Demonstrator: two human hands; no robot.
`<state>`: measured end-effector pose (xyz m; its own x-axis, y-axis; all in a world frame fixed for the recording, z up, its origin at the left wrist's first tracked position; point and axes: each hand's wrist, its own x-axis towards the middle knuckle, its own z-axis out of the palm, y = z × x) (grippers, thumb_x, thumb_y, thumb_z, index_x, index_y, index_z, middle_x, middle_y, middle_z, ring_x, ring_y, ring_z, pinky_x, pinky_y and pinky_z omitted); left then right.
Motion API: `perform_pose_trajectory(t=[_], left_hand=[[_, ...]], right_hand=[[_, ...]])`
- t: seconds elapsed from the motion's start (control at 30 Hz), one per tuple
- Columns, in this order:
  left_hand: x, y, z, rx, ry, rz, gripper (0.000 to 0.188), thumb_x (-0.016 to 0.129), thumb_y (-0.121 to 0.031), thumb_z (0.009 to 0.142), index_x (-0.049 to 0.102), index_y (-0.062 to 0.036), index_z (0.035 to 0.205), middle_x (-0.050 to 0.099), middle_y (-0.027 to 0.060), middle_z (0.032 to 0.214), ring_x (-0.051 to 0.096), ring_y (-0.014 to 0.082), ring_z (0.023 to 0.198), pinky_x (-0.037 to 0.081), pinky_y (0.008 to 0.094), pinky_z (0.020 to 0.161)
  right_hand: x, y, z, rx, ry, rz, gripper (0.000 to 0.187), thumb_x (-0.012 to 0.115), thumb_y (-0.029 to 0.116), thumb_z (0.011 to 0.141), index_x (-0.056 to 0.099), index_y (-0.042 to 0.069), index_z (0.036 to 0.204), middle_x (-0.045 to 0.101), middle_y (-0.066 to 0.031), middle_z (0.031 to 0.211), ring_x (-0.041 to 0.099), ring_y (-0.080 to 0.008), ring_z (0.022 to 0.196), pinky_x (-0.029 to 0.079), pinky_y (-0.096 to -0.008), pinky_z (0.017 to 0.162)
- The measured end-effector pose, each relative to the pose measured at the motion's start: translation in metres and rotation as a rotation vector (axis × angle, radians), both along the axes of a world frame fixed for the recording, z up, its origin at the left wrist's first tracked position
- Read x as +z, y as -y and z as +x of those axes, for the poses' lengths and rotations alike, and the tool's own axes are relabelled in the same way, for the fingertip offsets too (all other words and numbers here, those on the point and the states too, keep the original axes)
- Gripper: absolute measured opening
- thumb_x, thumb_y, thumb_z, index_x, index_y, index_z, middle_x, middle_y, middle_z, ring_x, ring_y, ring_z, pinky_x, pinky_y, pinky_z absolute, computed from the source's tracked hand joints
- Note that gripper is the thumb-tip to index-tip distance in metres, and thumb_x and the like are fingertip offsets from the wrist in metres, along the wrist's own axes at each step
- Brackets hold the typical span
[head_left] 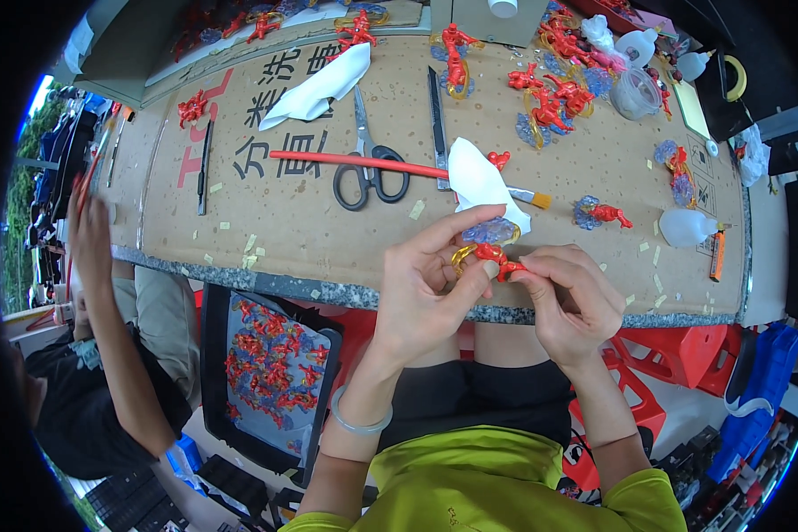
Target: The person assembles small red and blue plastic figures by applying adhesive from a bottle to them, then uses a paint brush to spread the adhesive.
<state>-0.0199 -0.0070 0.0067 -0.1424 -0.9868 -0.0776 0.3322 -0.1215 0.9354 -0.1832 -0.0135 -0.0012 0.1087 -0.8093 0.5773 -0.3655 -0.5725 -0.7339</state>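
Observation:
Above the table's near edge, my left hand [424,288] holds a small red figurine [492,254] with a clear bluish-purple part and a gold curved piece. My right hand [575,300] pinches the figurine's right end between thumb and fingertips. Just beyond my hands lies a white tissue [481,182], covering part of a red-handled paintbrush [363,162] whose bristle end shows at its right. Scissors [363,168] with dark handles lie partly under the brush handle. To the right of the tissue rests another red figurine [605,214] with a purplish clear part.
Cardboard [301,222] covers the table. Craft knives [437,115], a second tissue [319,89], squeeze bottles [685,228] and many figurines [550,102] lie on it. A black tray [275,372] of figurines stands low at left, beside a co-worker [97,372]. Red stools [674,355] are below right.

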Motion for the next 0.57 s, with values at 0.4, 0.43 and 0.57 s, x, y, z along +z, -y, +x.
perform_pose_trajectory(t=[0.4, 0.43, 0.57], left_hand=[[0.0026, 0.0015, 0.0039, -0.055, 0.022, 0.001, 0.042, 0.053, 0.010, 0.082, 0.052, 0.0042, 0.124, 0.061, 0.0090, 0.096, 0.055, 0.0044, 0.068, 0.043, 0.0167, 0.055], [0.0030, 0.0017, 0.0040, -0.062, 0.025, 0.005, 0.042, 0.054, 0.009, 0.082, 0.052, 0.0045, 0.123, 0.061, 0.0091, 0.096, 0.055, 0.0046, 0.068, 0.044, 0.0166, 0.055], [0.0034, 0.0030, 0.0042, -0.072, 0.039, 0.012, 0.041, 0.055, 0.008, 0.083, 0.052, 0.0041, 0.124, 0.061, 0.0095, 0.097, 0.056, 0.0048, 0.068, 0.045, 0.0162, 0.055]], right_hand=[[0.0000, 0.0012, 0.0014, 0.008, -0.018, -0.104, 0.016, 0.074, -0.007, 0.066, 0.064, -0.004, 0.078, 0.063, -0.0136, 0.072, 0.062, -0.0238, 0.059, 0.050, -0.0288, 0.053], [0.0004, 0.0011, 0.0013, 0.007, -0.022, -0.098, 0.015, 0.073, -0.007, 0.066, 0.064, -0.004, 0.078, 0.063, -0.0134, 0.071, 0.062, -0.0239, 0.059, 0.050, -0.0287, 0.053], [0.0006, 0.0010, 0.0003, 0.003, -0.020, -0.092, 0.015, 0.074, -0.007, 0.066, 0.065, -0.004, 0.078, 0.063, -0.0130, 0.070, 0.062, -0.0239, 0.058, 0.049, -0.0286, 0.053]])
